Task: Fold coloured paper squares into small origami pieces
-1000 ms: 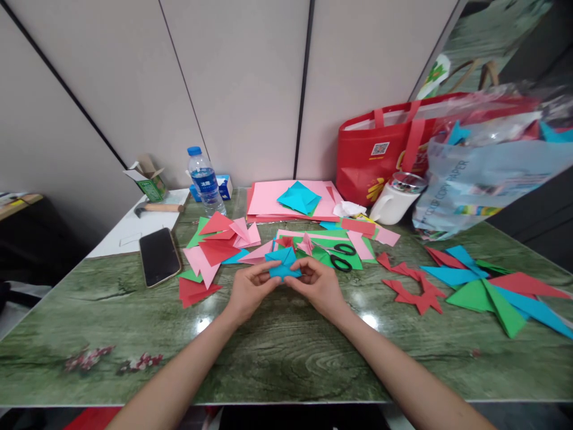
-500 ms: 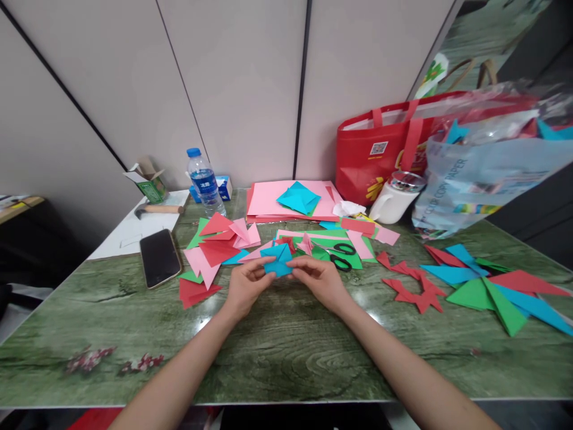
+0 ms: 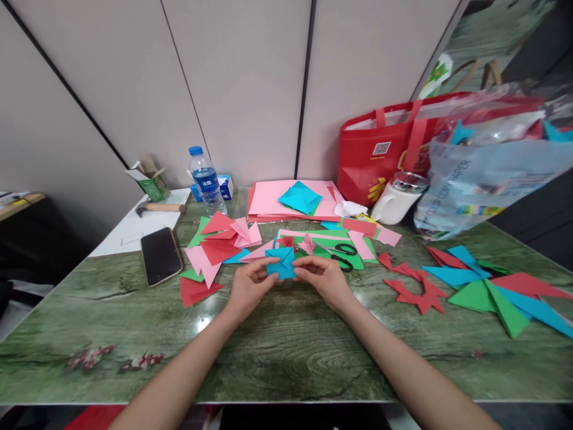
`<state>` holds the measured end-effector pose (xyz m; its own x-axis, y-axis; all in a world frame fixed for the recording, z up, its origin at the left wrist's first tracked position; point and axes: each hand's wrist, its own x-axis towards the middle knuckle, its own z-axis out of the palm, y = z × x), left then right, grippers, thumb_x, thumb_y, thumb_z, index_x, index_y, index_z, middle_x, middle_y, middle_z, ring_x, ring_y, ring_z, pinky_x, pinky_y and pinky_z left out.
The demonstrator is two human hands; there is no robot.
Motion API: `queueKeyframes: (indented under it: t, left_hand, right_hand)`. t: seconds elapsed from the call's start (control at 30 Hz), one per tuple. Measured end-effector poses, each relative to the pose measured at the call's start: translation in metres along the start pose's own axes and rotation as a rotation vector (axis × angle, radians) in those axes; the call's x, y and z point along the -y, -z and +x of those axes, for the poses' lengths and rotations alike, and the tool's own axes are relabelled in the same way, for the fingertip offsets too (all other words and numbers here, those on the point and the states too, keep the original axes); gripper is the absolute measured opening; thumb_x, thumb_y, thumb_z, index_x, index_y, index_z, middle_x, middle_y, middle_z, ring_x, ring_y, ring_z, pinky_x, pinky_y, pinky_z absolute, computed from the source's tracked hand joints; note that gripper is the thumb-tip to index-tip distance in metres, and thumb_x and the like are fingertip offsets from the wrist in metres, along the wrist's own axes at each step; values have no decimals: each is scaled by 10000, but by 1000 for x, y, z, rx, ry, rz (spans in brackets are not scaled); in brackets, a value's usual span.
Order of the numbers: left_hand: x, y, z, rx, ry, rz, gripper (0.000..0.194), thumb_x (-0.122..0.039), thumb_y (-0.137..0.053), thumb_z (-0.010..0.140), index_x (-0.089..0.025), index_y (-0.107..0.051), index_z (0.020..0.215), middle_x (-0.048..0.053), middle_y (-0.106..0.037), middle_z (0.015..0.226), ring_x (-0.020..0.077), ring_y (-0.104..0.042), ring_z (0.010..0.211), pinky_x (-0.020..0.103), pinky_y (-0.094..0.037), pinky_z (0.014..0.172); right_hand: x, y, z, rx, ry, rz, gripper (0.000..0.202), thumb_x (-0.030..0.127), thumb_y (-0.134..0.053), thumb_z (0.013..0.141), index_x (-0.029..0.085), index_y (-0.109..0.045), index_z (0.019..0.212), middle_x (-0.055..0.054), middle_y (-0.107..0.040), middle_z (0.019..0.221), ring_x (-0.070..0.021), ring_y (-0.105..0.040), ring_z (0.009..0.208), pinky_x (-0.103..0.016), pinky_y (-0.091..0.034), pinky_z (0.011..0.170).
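Between my two hands is a small blue folded paper [image 3: 281, 264], roughly square with crease lines meeting near its middle. My left hand [image 3: 251, 282] pinches its left edge between thumb and fingers. At the right edge, my right hand [image 3: 323, 278] grips it the same way. The paper is held up just in front of scissors [image 3: 342, 257] with black handles, which lie on green paper [image 3: 358, 260]. To the left spreads a pile of red, pink and green folded pieces [image 3: 219, 248].
Left stand a phone [image 3: 161, 257], a hammer [image 3: 161, 207] and a water bottle [image 3: 207, 182]. Pink sheets [image 3: 264, 200] lie at the back. A white mug [image 3: 398, 200], red bag [image 3: 362, 155] and plastic bag [image 3: 474, 185] stand right, behind red cut-outs [image 3: 418, 292] and folded strips [image 3: 487, 292].
The blue paper now faces me more squarely, its upper edge looking straight where a raised point showed before. Both hands keep their hold and have barely shifted.
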<state>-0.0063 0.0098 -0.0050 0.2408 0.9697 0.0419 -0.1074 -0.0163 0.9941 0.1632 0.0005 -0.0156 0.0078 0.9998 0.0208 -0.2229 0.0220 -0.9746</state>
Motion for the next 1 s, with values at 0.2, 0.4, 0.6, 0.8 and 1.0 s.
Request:
queueKeyframes:
  t: [0.2, 0.4, 0.6, 0.8, 1.0]
  left_hand:
    - [-3, -1, -1, 16, 2, -3, 432, -221, -693, 632, -130, -626, 1048, 54, -712, 876, 209, -672, 769, 362, -556, 731]
    - [-4, 0, -2, 19, 41, 38, 435, -223, -698, 633, -128, -633, 1053, 31, -716, 810, 181, -670, 693, 319, -549, 697]
    - [-3, 1, -2, 13, 58, 68, 466, -222, -700, 635, -126, -622, 1085, 10, -704, 718, 153, -644, 645, 275, -520, 659]
    - [2, 3, 1, -18, 36, 76, 406, -245, -705, 638, -135, -656, 1026, 14, -687, 710, 132, -599, 620, 240, -475, 601]
    - [2, 3, 3, -150, -31, 32, 281, -288, -713, 634, -152, -703, 880, 46, -692, 833, 153, -604, 716, 227, -462, 617]
  right_hand:
    - [1, -3, -1, -14, -7, 19, 246, 307, -784, 513, 163, -636, 647, 12, -602, 607, -120, -563, 548, -266, -547, 535]
    - [0, -3, -2, 32, 68, -89, 209, 252, -715, 598, 197, -692, 799, -25, -641, 862, -102, -551, 570, -260, -535, 539]
    - [0, -2, -2, 43, 97, -123, 263, 206, -681, 624, 210, -693, 887, -36, -622, 956, -86, -529, 563, -245, -522, 527]
    - [0, -3, -3, 67, 74, -105, 280, 203, -675, 629, 211, -677, 909, -29, -616, 941, -83, -510, 562, -248, -524, 534]
    - [-4, -3, -5, 151, 161, -236, 264, 205, -641, 672, 231, -669, 934, -44, -595, 970, -88, -527, 585, -207, -478, 478]
